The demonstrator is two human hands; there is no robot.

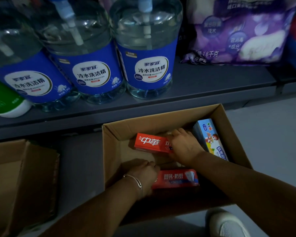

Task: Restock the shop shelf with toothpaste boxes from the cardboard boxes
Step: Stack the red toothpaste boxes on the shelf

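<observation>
Inside the open cardboard box (232,134) on the floor below the shelf (212,82), both hands work: right hand (184,145) grasps the upper red toothpaste box (150,142), left hand (142,175) grasps the lower red toothpaste box (176,178). Blue kids' toothpaste box (210,137) leans along the box's right wall. Second cardboard box (20,177) sits left. Detergent bottles (149,65) line the shelf's front edge.

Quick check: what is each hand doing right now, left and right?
Left hand: grips the near red toothpaste box by its end.
Right hand: fingers curled on the far red toothpaste box.
</observation>
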